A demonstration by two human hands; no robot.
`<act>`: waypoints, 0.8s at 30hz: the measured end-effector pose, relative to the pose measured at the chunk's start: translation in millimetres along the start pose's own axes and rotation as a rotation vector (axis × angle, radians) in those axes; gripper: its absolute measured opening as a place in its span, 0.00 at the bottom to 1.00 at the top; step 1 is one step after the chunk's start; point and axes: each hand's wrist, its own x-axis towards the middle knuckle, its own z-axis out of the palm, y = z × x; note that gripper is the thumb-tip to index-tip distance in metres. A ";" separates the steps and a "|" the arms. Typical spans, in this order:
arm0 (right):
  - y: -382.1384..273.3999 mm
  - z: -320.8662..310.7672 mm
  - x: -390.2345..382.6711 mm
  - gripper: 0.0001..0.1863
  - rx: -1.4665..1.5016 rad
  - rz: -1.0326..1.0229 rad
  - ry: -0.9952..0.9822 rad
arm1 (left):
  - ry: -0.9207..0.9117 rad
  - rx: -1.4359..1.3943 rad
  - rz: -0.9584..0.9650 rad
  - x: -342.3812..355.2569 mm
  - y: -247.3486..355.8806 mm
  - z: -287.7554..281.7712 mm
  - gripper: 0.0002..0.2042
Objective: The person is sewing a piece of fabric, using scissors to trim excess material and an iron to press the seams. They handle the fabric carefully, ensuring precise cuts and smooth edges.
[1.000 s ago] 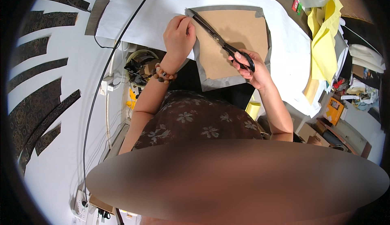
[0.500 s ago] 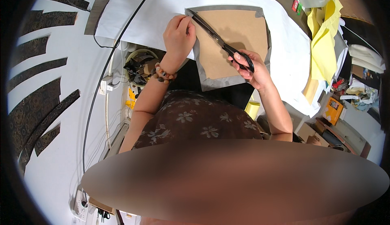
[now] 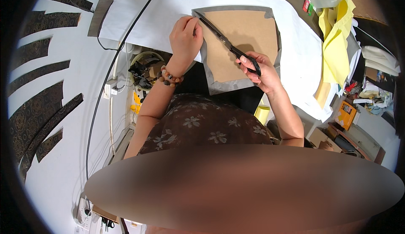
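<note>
My right hand point(image 3: 259, 73) grips the handles of long black scissors point(image 3: 224, 39), whose blades point up and left to the top-left corner of a grey piece of material point(image 3: 216, 89). A tan paper pattern point(image 3: 240, 31) lies on the grey piece, inside its border. My left hand point(image 3: 185, 37), with bead bracelets at the wrist, has its fingers closed at the grey piece's left edge beside the blade tips; they hide what they pinch. The grey piece lies partly on white paper point(image 3: 147, 21) and reaches over the dark area at the near edge.
Crumpled yellow paper point(image 3: 337, 44) and a translucent bottle point(image 3: 325, 0) sit at the right. A black cable point(image 3: 135, 27) crosses the left side. A bin of scraps point(image 3: 145, 71) stands below the paper. Dark patterned strips point(image 3: 38, 111) lie on the white surface at far left.
My right hand and the scissor handles have shifted slightly left, and the loops look a little more turned. My left hand stays where it was.
</note>
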 end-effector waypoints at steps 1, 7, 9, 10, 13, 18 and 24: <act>-0.9 0.3 0.2 0.17 -0.005 0.005 0.004 | -0.003 0.000 0.001 -0.1 -0.4 0.1 0.08; -0.6 -8.5 -10.1 0.12 0.009 -0.117 0.031 | -0.027 -0.156 -0.153 3.6 3.0 -5.1 0.08; 0.7 -33.7 -28.4 0.08 0.004 -0.298 0.093 | -0.014 -0.289 -0.261 6.3 -0.9 -5.6 0.08; 0.9 -54.1 -31.1 0.06 -0.082 -0.409 0.261 | 0.006 -0.363 -0.314 3.7 -7.1 -3.5 0.08; 22.1 -139.0 -23.3 0.07 -0.503 -0.852 0.853 | -0.048 -0.522 -0.449 2.0 -13.3 -2.4 0.08; 18.8 -187.4 -40.9 0.14 -1.231 -0.384 1.210 | -0.094 -0.577 -0.495 8.5 -12.3 1.5 0.09; -44.2 -74.8 -7.6 0.14 -1.496 -0.640 0.968 | -0.094 -0.616 -0.533 7.4 -16.2 -0.5 0.12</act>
